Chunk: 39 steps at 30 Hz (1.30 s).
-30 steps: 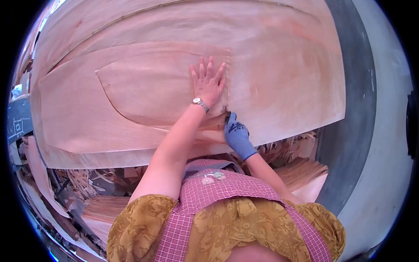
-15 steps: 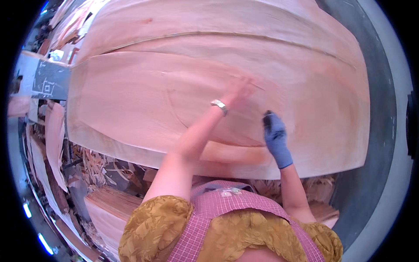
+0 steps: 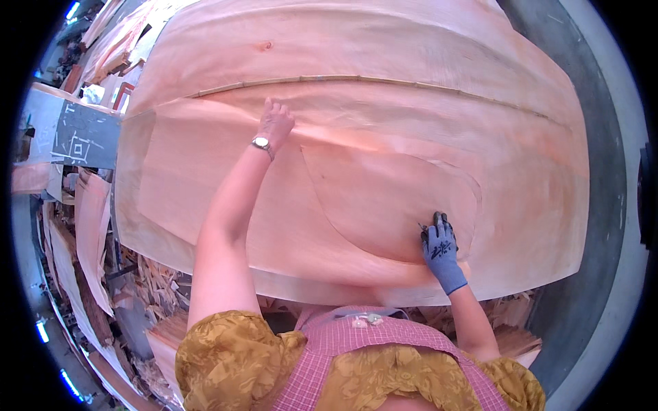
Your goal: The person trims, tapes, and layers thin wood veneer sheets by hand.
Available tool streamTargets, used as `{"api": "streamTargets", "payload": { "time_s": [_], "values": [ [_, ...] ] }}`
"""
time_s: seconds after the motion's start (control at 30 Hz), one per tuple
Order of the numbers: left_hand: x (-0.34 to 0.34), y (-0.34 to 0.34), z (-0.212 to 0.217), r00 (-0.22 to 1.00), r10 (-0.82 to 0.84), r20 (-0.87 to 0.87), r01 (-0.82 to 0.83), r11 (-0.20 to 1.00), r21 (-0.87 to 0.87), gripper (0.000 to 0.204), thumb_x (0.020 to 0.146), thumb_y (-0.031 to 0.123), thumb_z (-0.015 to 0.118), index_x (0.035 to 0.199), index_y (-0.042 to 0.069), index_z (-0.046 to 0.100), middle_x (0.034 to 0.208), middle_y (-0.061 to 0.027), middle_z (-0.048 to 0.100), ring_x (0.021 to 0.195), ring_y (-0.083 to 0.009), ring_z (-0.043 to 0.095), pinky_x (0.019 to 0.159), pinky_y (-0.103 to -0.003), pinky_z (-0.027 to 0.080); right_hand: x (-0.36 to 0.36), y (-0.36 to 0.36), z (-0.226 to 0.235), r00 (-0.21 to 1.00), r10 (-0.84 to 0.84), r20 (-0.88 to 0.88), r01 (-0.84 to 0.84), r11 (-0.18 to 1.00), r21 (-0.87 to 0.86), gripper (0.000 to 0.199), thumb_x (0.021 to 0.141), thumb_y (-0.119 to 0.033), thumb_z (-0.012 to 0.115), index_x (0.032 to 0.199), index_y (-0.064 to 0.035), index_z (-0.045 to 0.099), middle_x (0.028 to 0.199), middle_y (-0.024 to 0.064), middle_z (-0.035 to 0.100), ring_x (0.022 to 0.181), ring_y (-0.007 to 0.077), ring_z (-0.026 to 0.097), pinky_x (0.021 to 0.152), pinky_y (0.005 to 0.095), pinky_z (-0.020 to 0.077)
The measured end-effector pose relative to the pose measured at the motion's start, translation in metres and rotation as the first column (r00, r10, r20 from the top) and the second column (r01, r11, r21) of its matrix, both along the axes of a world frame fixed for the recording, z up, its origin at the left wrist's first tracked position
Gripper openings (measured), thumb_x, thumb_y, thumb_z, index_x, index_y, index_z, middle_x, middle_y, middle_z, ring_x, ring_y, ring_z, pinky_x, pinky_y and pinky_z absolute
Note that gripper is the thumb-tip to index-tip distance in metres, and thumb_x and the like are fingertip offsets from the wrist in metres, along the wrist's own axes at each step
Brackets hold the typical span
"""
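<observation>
Broad, thin sheets of pinkish wood veneer (image 3: 205,178) lie stacked in front of me, their surface wavy. My left hand (image 3: 276,123), bare with a watch at the wrist, is closed on a raised fold or edge of veneer towards the far side. My right hand (image 3: 440,243) wears a blue glove with black fingertips. It rests on the near right part of a rounded veneer piece (image 3: 384,198), fingers stretched forward. A small dark tip shows beside its thumb; I cannot tell what it is.
A thin jointed strip, like bamboo, (image 3: 370,79) lies across the veneer beyond my hands. At the left are a grey panel with white markings (image 3: 86,135) and long veneer offcuts (image 3: 92,226). Wood scraps (image 3: 154,281) and a veneer stack (image 3: 168,335) sit below the near edge.
My left hand has moved left and slightly away, and is now closed at the veneer. My right hand has come nearer to me and lies flatter, with the rounded piece's outline now showing clearly.
</observation>
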<state>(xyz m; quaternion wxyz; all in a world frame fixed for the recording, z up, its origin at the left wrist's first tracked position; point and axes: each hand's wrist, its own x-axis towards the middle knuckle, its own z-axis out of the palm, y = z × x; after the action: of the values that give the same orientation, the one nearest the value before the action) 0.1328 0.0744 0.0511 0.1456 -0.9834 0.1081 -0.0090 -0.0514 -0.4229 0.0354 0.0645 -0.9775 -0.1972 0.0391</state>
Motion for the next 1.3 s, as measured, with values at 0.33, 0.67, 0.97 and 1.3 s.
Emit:
{"api": "streamTargets", "payload": {
  "time_s": [0.33,0.67,0.97,1.3],
  "values": [
    [-0.193,0.024,0.12,0.872,-0.027,-0.488,-0.032,0.993,-0.112,0.037,0.076,0.02,0.072,0.11,0.007,0.067,0.143,-0.0148,0.047,0.142,-0.0304,0.031,0.119,-0.05,0.02,0.002,-0.003,0.005,0.999,0.032,0.004,-0.032,0.999,0.002,0.028,0.095,-0.022,0.054,0.11,0.0017,0.056,0.138,0.0271,0.048,0.126,0.0415,0.048,0.103,0.0493,0.0413],
    [-0.207,0.049,0.05,0.922,0.045,-0.385,-0.054,0.998,-0.013,0.075,0.065,0.019,0.084,0.134,0.02,0.054,0.131,-0.0068,0.056,0.124,-0.0252,0.05,0.112,-0.043,0.031,0.0,-0.005,-0.005,0.994,0.099,0.054,-0.099,0.995,-0.001,0.031,0.094,-0.021,0.055,0.115,0.0025,0.054,0.135,0.0287,0.05,0.122,0.0433,0.051,0.101,0.0493,0.043],
    [-0.321,0.084,0.138,0.999,-0.014,0.051,0.026,0.968,-0.248,0.027,0.066,-0.003,0.061,0.089,0.012,0.064,0.087,-0.0039,0.067,0.095,-0.0213,0.063,0.108,-0.044,0.035,0.0,-0.005,0.001,0.99,0.13,0.061,-0.125,0.989,-0.084,0.027,0.095,-0.024,0.052,0.11,-0.0029,0.059,0.13,0.0232,0.054,0.12,0.0365,0.054,0.092,0.0477,0.0502],
    [-0.517,0.206,0.265,0.905,0.204,0.373,-0.112,0.961,-0.254,0.024,0.07,-0.005,0.056,0.088,0.009,0.062,0.088,-0.0079,0.067,0.091,-0.0261,0.063,0.102,-0.043,0.038,0.016,0.007,0.032,0.986,-0.021,-0.165,-0.01,0.982,-0.189,0.037,0.097,-0.034,0.045,0.12,-0.0085,0.059,0.121,0.0192,0.062,0.112,0.034,0.06,0.089,0.0509,0.0497]
  ]
}}
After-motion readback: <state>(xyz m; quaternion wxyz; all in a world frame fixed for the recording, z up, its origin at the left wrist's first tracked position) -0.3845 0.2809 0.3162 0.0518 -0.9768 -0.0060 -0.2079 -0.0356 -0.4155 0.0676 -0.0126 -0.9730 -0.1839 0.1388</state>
